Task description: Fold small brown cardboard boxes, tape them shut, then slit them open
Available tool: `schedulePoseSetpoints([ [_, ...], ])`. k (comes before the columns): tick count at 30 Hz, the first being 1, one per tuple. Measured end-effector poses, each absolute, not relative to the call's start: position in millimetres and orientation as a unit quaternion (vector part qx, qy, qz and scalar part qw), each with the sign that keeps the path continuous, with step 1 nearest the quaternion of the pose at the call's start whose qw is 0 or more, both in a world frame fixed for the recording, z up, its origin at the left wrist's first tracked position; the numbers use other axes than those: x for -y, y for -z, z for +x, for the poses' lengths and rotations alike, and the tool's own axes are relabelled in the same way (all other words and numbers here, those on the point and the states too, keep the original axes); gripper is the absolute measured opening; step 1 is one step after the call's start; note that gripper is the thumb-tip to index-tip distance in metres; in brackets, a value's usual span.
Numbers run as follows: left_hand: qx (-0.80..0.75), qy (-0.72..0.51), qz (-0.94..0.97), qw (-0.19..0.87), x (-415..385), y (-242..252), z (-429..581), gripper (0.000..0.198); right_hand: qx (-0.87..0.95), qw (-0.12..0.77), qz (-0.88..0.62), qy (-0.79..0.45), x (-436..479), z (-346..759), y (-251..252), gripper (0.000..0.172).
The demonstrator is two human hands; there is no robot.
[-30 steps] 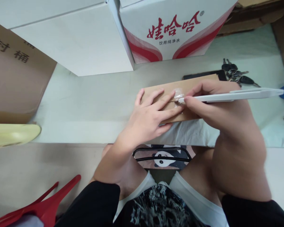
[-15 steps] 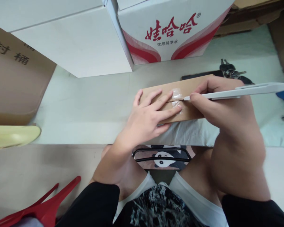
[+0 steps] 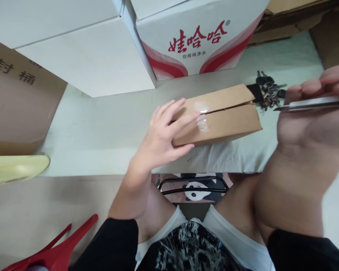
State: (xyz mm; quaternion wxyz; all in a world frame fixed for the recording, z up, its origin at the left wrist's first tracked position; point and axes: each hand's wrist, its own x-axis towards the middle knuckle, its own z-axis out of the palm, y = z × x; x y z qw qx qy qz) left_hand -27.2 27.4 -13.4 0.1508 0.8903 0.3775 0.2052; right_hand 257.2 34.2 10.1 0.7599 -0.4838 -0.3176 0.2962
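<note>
Cardboard oblong box, glossy tape

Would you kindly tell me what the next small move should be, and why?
I'd probably set down the white cutter: the right hand holds it apart from the cardboard box, tip exposed, and the clear tape looks parted along the seam, which gapes at one end.
</note>
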Motion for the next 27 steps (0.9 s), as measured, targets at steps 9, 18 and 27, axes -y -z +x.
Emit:
schedulePoseSetpoints([
  [9, -0.367, -0.3, 0.759, 0.446, -67, 60, -69, 0.137, 0.287, 0.636, -0.606, -0.383, -47, 245, 19, 0.018],
  [18, -0.334, -0.673, 0.47, 0.462, -71, 46, -62, 0.069, 0.32, 0.553, -0.625, -0.449, -48, 247, 23, 0.044],
  [27, -0.267, -0.755, 0.389, 0.455, -74, 39, -68, 0.044, 0.667, 0.07, -0.677, -0.302, -52, 231, 72, 0.03],
])
